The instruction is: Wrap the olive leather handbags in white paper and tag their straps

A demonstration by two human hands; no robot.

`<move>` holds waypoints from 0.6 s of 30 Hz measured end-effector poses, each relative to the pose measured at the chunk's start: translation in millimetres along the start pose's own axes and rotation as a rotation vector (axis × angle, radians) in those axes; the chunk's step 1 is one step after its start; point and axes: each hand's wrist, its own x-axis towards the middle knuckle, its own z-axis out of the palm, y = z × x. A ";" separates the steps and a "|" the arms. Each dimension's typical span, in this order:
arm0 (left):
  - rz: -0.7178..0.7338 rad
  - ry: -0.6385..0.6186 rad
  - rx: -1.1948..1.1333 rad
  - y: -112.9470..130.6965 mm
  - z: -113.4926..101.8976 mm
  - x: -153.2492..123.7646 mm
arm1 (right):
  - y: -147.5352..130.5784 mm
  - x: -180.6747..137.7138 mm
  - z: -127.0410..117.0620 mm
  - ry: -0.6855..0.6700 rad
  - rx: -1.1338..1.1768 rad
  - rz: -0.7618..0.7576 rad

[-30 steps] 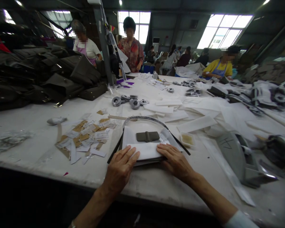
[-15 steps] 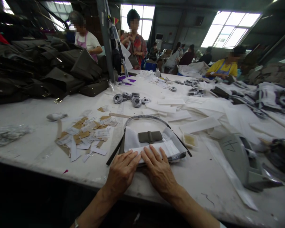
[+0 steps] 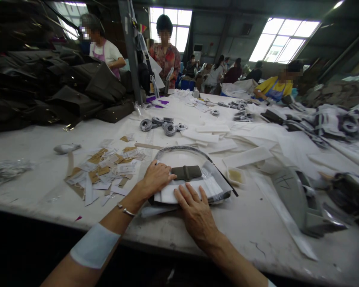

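Since half a second ago the left hand [image 3: 157, 176] has gone forward and outward, from the near edge of the white wrap [image 3: 167, 195] up to its left side, while the right hand [image 3: 196, 209] has stayed low on the near edge, shifted only a little. That left hand now lies with its fingers curved over the wrap's left border, fingertips just beside the left end of the grey tab [image 3: 187, 172]; whether it pinches anything I cannot tell. The right hand is flat and spread, pressing on the wrap and gripping nothing. The tab sits on the wrapped bundle, its long axis running left to right, straight ahead of the right hand and to the right of the left, which is much the nearer. A strap [image 3: 182, 148] arcs beyond it, and paper labels [image 3: 107, 169] lie scattered on the table [image 3: 251, 223] to the left.
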 end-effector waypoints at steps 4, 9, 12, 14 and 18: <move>-0.029 0.011 -0.040 -18.1 20.2 5.2 | -0.9 2.0 2.0 -0.011 0.041 0.024; -0.077 0.028 -0.076 -20.2 26.5 10.9 | -0.3 2.3 5.7 -0.014 0.040 0.032; -0.059 0.036 -0.085 -21.1 23.7 13.0 | -0.5 3.5 5.1 -0.007 0.042 0.036; -0.047 0.054 -0.090 -20.3 16.7 9.6 | -0.6 4.2 4.3 -0.009 0.043 0.037; 0.014 0.111 -0.136 -8.1 -2.3 -19.1 | -0.3 4.2 5.4 0.003 0.018 0.036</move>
